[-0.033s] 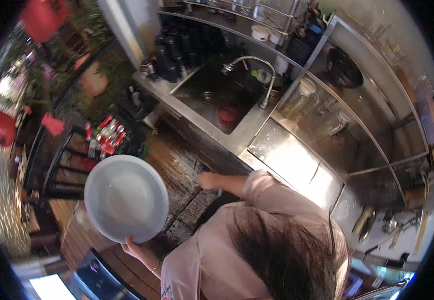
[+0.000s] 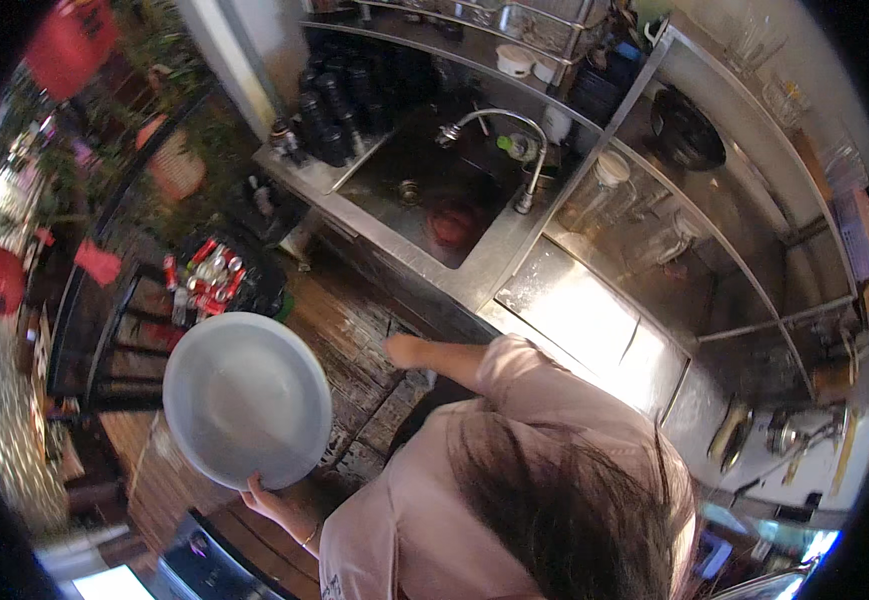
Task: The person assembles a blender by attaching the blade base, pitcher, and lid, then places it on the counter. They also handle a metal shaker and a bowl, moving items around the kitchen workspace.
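A large round whitish plastic basin [image 2: 246, 400] is held out at the left, tilted so that its inside shows. My left hand [image 2: 262, 494] grips its near rim, fingers closed on the edge. My right hand [image 2: 406, 350] hangs over the wooden floor [image 2: 354, 385] to the right of the basin. Its fingers look curled in, and nothing shows in them. Past the basin's far edge, a black bag [image 2: 269, 285] holds several red and silver cans [image 2: 216, 275].
A metal sink [image 2: 379, 205] with a curved faucet [image 2: 514, 115] lies ahead, a reddish item [image 2: 446, 228] inside it. Dark bottles [image 2: 329, 125] stand at its left. Metal shelves [image 2: 614, 140] with glass jars rise on the right. A black metal chair [image 2: 134, 340] stands left.
The view has shifted slightly, so the sink and basin sit a little farther left. My right hand has moved slightly up and left in the picture. My left hand keeps its grip.
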`<state>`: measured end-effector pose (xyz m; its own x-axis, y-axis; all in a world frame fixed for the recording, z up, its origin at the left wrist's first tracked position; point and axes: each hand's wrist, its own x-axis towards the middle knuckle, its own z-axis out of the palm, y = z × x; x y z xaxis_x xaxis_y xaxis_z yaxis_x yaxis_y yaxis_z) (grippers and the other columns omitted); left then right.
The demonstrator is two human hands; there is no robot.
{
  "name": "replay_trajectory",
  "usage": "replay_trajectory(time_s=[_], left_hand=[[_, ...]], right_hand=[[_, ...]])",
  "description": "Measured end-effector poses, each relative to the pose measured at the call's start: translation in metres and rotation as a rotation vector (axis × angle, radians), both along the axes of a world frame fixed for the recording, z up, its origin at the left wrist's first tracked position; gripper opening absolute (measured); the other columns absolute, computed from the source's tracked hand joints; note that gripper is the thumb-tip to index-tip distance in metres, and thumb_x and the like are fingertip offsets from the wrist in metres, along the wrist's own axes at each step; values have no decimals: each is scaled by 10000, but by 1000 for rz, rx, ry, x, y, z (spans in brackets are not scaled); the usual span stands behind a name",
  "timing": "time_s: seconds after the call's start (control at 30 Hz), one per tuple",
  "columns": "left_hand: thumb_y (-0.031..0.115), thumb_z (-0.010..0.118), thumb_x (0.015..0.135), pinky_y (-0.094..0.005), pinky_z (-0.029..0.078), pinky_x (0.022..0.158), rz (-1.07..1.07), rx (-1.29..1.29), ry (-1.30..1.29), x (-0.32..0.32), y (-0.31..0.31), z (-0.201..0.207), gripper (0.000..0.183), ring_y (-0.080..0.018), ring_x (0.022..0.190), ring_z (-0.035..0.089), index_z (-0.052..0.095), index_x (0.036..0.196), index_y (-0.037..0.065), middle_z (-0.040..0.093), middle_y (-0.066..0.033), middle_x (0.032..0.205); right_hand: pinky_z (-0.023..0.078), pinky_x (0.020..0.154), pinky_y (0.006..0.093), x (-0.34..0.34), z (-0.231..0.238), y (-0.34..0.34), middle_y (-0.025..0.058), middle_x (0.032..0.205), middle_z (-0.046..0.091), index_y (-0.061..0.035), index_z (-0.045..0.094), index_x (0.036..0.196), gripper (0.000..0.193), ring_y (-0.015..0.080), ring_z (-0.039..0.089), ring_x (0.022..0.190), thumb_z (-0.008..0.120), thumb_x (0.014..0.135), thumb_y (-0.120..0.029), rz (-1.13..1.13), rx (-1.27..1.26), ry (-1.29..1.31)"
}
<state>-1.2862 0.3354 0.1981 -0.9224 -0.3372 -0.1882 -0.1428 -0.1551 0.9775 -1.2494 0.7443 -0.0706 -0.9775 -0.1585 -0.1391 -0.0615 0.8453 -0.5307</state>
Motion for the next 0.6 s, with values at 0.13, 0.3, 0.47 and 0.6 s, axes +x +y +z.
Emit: replay_trajectory(time_s=[0.13, 0.3, 0.47, 0.6], left_hand=[[127, 641, 759, -436, 485, 910, 10, -68, 28, -77, 9, 22, 501, -298, 1054, 586, 585, 1227, -45, 605, -166, 1223], [144, 639, 783, -419, 470, 884, 59, -94, 79, -189, 18, -11, 483, -272, 992, 588, 569, 1219, -50, 611, -159, 1135], [95, 620, 771, -404, 498, 883, 137, 33, 11, -259, 68, -2, 459, -264, 1009, 606, 572, 1201, -55, 630, -136, 1136], [99, 608, 769, -390, 495, 886, 255, -80, -70, -296, 29, -29, 477, -246, 981, 617, 567, 1217, -58, 638, -120, 1121]], right_hand=[[529, 796, 529, -120, 67, -10, 275, 994, 668, 33, 641, 983, 226, 437, 667, 919, 593, 866, -155, -330, -173, -146], [530, 785, 536, -261, -9, 14, 252, 991, 679, 31, 553, 1058, 279, 453, 672, 916, 619, 900, -190, -327, -95, -151], [525, 796, 539, -450, -4, 81, 293, 904, 659, 7, 533, 1060, 271, 443, 673, 879, 607, 909, -206, -313, 15, 227], [491, 926, 516, -637, 89, 94, 245, 1139, 637, -33, 523, 1234, 508, 427, 602, 1094, 679, 863, -342, -469, 17, 104]])
